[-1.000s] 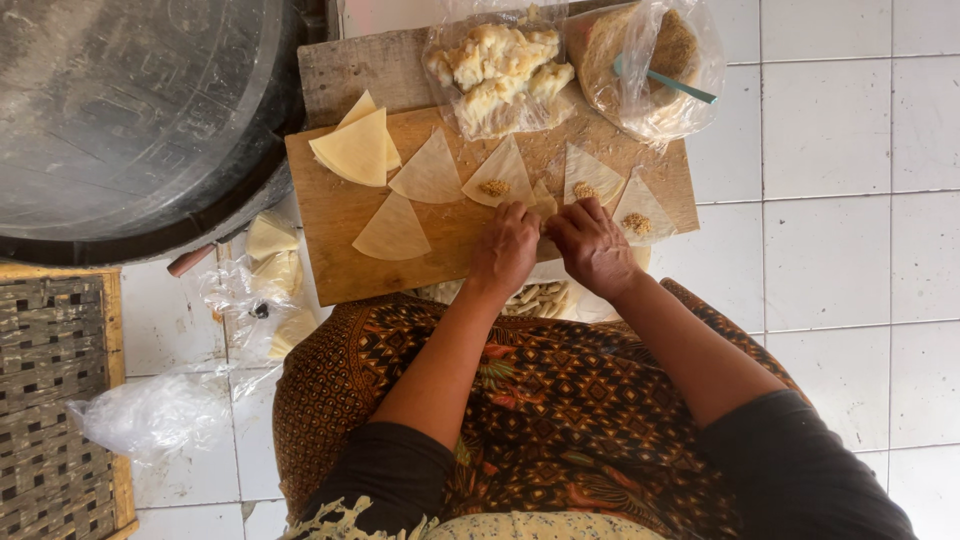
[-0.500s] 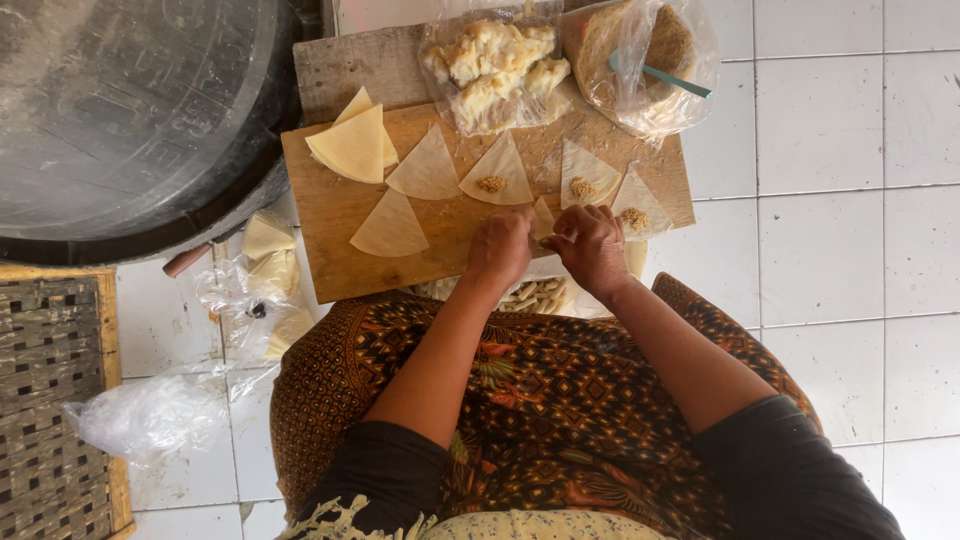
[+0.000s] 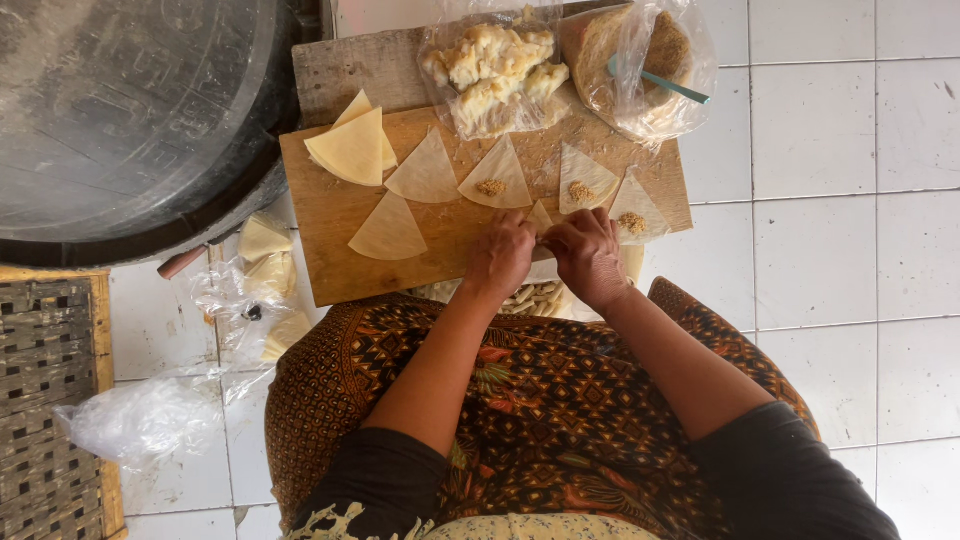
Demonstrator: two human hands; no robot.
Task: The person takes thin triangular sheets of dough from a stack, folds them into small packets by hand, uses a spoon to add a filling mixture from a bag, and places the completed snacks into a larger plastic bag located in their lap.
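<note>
Nearest the camera, a patterned brown cloth (image 3: 560, 420) covered the person's lap, and both forearms reached across it toward a wooden cutting board (image 3: 330, 270), which served as the landmark. Just at the board's near edge, partly hidden under the hands, lay a heap of finished pale rolls (image 3: 535, 298). Left of the board's near corner, loose clear plastic (image 3: 235, 300) held a few more pastry pieces (image 3: 265, 240), and farther left sat a woven mat (image 3: 45, 400) with a crumpled bag (image 3: 140, 415) beside it.

The left hand (image 3: 500, 255) and right hand (image 3: 588, 258) met at the board's near edge, knuckles up, fingertips pinched together on 1 small folded wrapper (image 3: 541, 218). Both hands were closed on it; it stuck up between them as a pale tip pointing toward the board's far side, its long axis running away from the person.

On the board beyond the hands lay 2 bare triangular wrappers (image 3: 390, 232) toward the left and 3 triangles carrying a dab of filling (image 3: 492, 187), their tips mostly pointing to the board's far edge. A stack of wrappers (image 3: 352, 150) sat at the far left corner. Across the board's far edge rested a bag of pale crumbly lumps (image 3: 495, 70) and a bagged bowl of brown filling (image 3: 640, 60) with a teal-handled utensil (image 3: 672, 86). Left of the board loomed a large dark metal pan (image 3: 120, 110).
</note>
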